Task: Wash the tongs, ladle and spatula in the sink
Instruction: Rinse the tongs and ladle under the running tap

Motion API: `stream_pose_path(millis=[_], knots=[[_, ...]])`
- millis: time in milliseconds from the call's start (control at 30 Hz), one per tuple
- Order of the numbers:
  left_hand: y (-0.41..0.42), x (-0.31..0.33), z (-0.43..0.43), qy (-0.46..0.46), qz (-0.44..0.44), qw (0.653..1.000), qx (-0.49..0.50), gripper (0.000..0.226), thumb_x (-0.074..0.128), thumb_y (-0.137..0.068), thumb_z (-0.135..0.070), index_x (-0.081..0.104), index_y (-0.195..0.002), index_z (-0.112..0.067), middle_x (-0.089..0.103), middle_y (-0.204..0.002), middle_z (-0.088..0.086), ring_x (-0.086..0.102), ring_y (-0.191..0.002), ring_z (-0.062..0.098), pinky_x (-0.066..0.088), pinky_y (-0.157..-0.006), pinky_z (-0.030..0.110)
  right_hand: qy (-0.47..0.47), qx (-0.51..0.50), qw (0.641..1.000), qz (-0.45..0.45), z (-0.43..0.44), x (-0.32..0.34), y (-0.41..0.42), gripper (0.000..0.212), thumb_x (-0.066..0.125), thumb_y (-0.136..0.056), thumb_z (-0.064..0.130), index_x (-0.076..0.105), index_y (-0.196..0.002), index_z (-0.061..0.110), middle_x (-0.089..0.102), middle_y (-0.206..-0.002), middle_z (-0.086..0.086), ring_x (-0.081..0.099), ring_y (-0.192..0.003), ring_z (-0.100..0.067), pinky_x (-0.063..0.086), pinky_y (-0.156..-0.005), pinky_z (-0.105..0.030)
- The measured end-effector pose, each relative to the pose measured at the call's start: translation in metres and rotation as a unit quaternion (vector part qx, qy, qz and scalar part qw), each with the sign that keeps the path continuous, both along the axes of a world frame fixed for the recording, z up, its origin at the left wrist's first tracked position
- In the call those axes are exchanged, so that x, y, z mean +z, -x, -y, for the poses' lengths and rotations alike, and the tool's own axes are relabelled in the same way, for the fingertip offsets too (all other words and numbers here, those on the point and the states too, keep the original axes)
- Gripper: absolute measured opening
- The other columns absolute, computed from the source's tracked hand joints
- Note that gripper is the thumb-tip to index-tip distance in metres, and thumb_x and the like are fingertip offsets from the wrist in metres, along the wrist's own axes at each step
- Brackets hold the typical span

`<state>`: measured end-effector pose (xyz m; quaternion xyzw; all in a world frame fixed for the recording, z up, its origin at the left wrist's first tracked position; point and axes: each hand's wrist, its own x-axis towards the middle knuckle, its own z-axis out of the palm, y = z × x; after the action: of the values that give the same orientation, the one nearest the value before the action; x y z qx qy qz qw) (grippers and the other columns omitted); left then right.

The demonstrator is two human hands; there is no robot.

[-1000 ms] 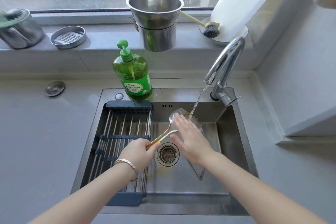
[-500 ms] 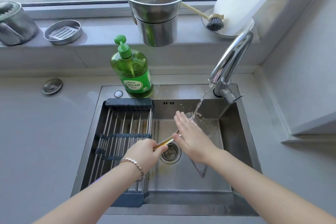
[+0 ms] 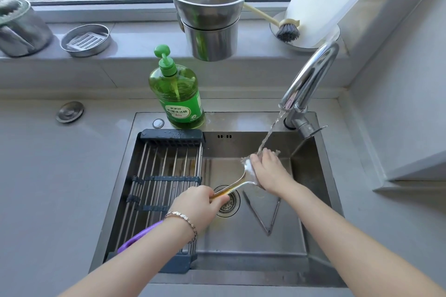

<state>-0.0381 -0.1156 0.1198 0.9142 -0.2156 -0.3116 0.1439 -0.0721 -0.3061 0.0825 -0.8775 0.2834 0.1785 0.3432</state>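
The right hand (image 3: 268, 171) covers most of the ladle (image 3: 243, 176) bowl, and the left forearm hides most of a purple-handled utensil (image 3: 138, 236) on the rack (image 3: 156, 176)

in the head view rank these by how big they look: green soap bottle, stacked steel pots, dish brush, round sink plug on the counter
1. stacked steel pots
2. green soap bottle
3. dish brush
4. sink plug
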Motion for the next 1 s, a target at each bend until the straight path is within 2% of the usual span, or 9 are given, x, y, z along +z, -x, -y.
stream_pose_path(millis=[167, 267, 333, 433, 500, 533, 700, 833, 1000], knots=[[-0.001, 0.003, 0.001, 0.018, 0.000, 1.000, 0.022, 0.043, 0.047, -0.089, -0.053, 0.045, -0.058, -0.024, 0.045, -0.052, -0.007, 0.040, -0.046, 0.010, 0.033, -0.046, 0.020, 0.019, 0.064, 0.997, 0.024, -0.009, 0.008, 0.003, 0.071, 0.020, -0.097, 0.049, -0.001, -0.149, 0.004, -0.004, -0.158, -0.012, -0.007, -0.146, -0.021, -0.001, -0.117, -0.036], [-0.002, 0.004, 0.005, 0.032, -0.010, 0.999, 0.039, 0.045, 0.049, -0.088, -0.052, 0.045, -0.056, -0.021, 0.043, -0.051, -0.005, 0.040, -0.046, 0.012, 0.035, -0.049, 0.022, -0.034, -0.035, 0.998, 0.044, 0.006, 0.008, -0.003, 0.058, 0.028, -0.096, 0.047, 0.038, -0.137, 0.007, 0.040, -0.142, -0.013, 0.036, -0.132, -0.025, 0.030, -0.106, -0.038], [-0.001, 0.004, 0.010, 0.051, -0.026, 0.996, 0.065, 0.046, 0.051, -0.088, -0.051, 0.045, -0.056, -0.018, 0.042, -0.050, -0.004, 0.039, -0.046, 0.013, 0.036, -0.051, 0.023, -0.126, -0.196, 0.970, 0.066, 0.012, 0.008, -0.001, 0.039, 0.035, -0.095, 0.041, 0.059, -0.093, 0.011, 0.060, -0.095, -0.006, 0.055, -0.091, -0.023, 0.044, -0.076, -0.030], [0.001, 0.006, 0.019, 0.063, -0.046, 0.992, 0.096, 0.048, 0.051, -0.089, -0.047, 0.039, -0.054, -0.016, 0.038, -0.050, -0.003, 0.034, -0.044, 0.013, 0.029, -0.047, 0.023, -0.409, -0.445, 0.785, 0.137, 0.012, 0.010, 0.004, 0.021, 0.050, -0.095, 0.025, 0.059, -0.086, 0.009, 0.062, -0.082, -0.007, 0.060, -0.071, -0.018, 0.052, -0.066, -0.030], [0.001, 0.005, 0.026, 0.065, -0.059, 0.991, 0.104, 0.049, 0.051, -0.090, -0.046, 0.037, -0.053, -0.016, 0.036, -0.050, -0.003, 0.031, -0.044, 0.014, 0.026, -0.046, 0.023, -0.525, -0.522, 0.645, 0.189, 0.004, 0.016, 0.004, 0.013, 0.053, -0.093, 0.014, 0.059, -0.086, 0.005, 0.066, -0.078, -0.009, 0.066, -0.061, -0.016, 0.057, -0.060, -0.029], [0.001, 0.005, 0.031, 0.064, -0.064, 0.990, 0.105, 0.050, 0.051, -0.090, -0.046, 0.036, -0.053, -0.016, 0.036, -0.050, -0.003, 0.032, -0.045, 0.014, 0.026, -0.046, 0.023, -0.549, -0.533, 0.610, 0.205, -0.003, 0.021, 0.004, 0.012, 0.053, -0.093, 0.011, 0.058, -0.084, 0.004, 0.067, -0.073, -0.010, 0.067, -0.057, -0.015, 0.058, -0.058, -0.028], [0.000, 0.016, 0.057, 0.069, -0.051, 0.994, 0.064, 0.040, 0.052, -0.089, -0.044, 0.051, -0.062, -0.014, 0.060, -0.066, 0.006, 0.058, -0.069, 0.028, 0.035, -0.054, 0.025, -0.523, -0.498, 0.656, 0.217, -0.049, 0.034, 0.003, 0.011, 0.048, -0.096, 0.007, 0.053, -0.087, 0.002, 0.066, -0.082, -0.011, 0.067, -0.069, -0.019, 0.057, -0.058, -0.024], [-0.011, 0.021, 0.057, 0.074, -0.002, 0.997, -0.021, 0.025, 0.061, -0.082, -0.031, 0.050, -0.063, -0.018, 0.048, -0.057, -0.005, 0.050, -0.066, 0.022, 0.037, -0.059, 0.024, -0.547, -0.513, 0.605, 0.269, -0.041, 0.035, 0.001, 0.025, 0.035, -0.101, 0.018, 0.051, -0.094, -0.001, 0.064, -0.087, -0.017, 0.065, -0.075, -0.025, 0.058, -0.060, -0.027], [-0.022, 0.016, 0.035, 0.017, 0.066, 0.995, -0.067, 0.009, 0.051, -0.087, -0.027, 0.057, -0.090, -0.022, 0.053, -0.072, -0.007, 0.052, -0.072, 0.019, 0.047, -0.068, 0.028, -0.537, -0.533, 0.572, 0.316, -0.023, 0.043, 0.002, 0.034, 0.024, -0.103, 0.023, 0.050, -0.094, 0.002, 0.063, -0.089, -0.018, 0.065, -0.080, -0.026, 0.058, -0.076, -0.036]])
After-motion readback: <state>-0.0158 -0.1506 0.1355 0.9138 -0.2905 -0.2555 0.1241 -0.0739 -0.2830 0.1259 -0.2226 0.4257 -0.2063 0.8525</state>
